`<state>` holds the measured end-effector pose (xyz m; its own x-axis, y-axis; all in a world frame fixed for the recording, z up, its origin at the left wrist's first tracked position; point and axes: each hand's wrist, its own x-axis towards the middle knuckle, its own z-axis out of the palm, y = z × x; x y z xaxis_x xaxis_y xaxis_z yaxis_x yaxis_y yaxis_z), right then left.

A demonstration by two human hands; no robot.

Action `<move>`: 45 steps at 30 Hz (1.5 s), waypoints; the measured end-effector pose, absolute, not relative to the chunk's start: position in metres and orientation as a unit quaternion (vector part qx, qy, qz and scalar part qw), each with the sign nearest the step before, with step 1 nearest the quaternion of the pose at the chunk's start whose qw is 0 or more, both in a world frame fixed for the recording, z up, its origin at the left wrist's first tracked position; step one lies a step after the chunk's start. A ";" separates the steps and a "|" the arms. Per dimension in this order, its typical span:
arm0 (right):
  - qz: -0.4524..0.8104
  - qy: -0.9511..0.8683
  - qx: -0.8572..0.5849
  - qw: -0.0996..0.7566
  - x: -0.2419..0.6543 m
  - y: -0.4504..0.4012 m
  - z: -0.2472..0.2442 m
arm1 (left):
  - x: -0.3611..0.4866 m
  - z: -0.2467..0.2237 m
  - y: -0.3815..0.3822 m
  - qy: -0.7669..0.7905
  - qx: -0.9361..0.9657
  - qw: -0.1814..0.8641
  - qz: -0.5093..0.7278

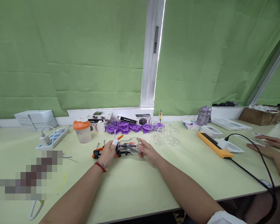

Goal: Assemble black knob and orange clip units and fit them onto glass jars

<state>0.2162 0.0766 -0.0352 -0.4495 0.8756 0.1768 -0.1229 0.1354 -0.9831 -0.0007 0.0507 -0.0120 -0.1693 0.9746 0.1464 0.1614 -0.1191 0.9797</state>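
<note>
My left hand (109,152) is closed around the black part of an orange and black clamp-like tool (96,153) lying over the table. A clear glass vessel (133,146) lies sideways between my hands, with dark rods and an orange piece showing through or behind it. The fingers of my right hand (147,151) are closed on the right end of this glass. Behind it on the right stand several clear glasses (172,137). Purple plastic wheel-shaped parts (123,127) are piled behind my hands.
An orange-lidded cup (82,132) and a power strip (57,138) stand left. Small boxes (102,115) line the wall. To the right are a yellow power strip (214,145) with a black cable, a purple bottle (203,115) and another person's hands (265,146).
</note>
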 end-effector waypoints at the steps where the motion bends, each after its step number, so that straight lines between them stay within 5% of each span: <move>1: 0.584 -0.619 -0.304 0.429 0.216 0.077 -0.035 | -0.001 -0.012 0.051 0.542 0.518 0.387 0.537; 18: 0.550 -0.639 -0.319 0.433 0.215 0.074 -0.032 | 0.005 -0.004 0.041 0.531 0.505 0.412 0.542; 31: 0.187 -0.749 -0.438 0.461 0.213 0.075 -0.035 | 0.005 -0.004 0.037 0.441 0.623 0.400 0.507; 36: 0.235 -0.610 -0.515 0.555 0.221 0.103 -0.052 | -0.009 -0.014 0.053 0.517 0.596 0.257 0.559; 45: 0.256 -0.596 -0.594 0.475 0.217 0.140 -0.062 | -0.021 -0.026 0.065 0.606 0.652 0.056 0.452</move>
<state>0.2166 0.1400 -0.0616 0.1576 0.9523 0.2615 0.4649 0.1621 -0.8704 -0.0208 0.0650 -0.0260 -0.1433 0.8409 0.5218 0.7394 -0.2595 0.6212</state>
